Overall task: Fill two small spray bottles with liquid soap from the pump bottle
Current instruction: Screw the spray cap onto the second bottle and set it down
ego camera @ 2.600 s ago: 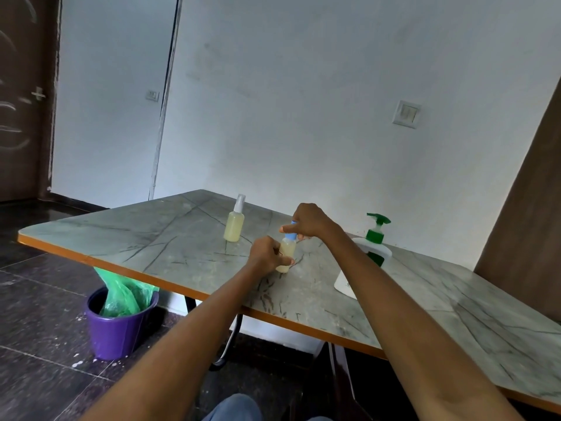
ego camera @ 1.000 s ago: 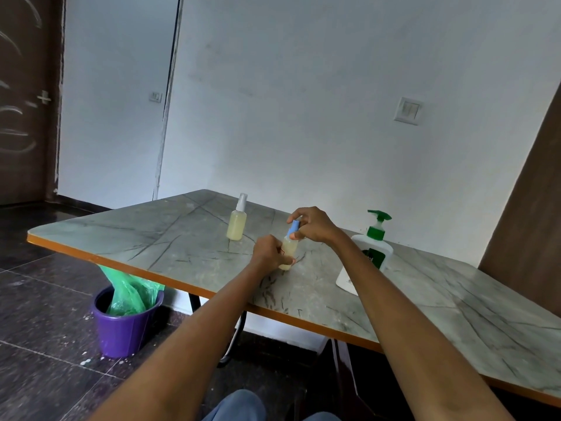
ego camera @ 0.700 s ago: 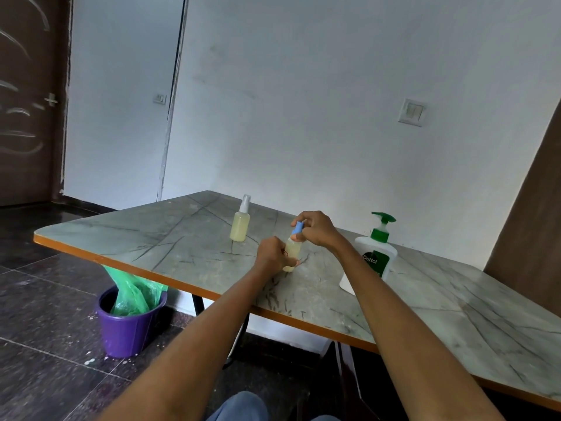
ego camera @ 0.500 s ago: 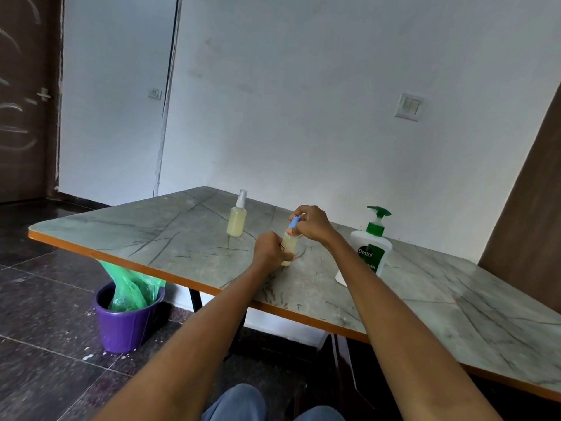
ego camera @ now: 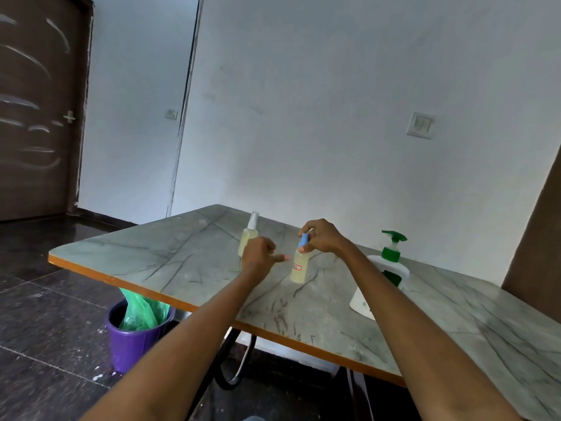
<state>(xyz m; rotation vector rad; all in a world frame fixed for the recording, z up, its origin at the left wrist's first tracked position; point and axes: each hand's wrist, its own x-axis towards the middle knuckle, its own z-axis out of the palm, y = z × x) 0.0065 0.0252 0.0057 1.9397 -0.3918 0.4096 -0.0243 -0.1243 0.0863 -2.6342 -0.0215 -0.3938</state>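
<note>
The blue cap (ego camera: 303, 239) was pinched by the right hand (ego camera: 322, 240) atop the bottle (ego camera: 300, 266), just beside the loosely spread left hand (ego camera: 258, 255); steadying while tightening would be advisable.

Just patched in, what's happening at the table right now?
A person is working on a small spray bottle with a blue cap that stands on the marble table. The right hand pinches the blue cap from above; the left hand is beside the bottle, off it, fingers loose. Both this bottle and the white-capped spray bottle behind the left hand hold yellowish liquid. The green-topped pump bottle stands untouched to the right.
</note>
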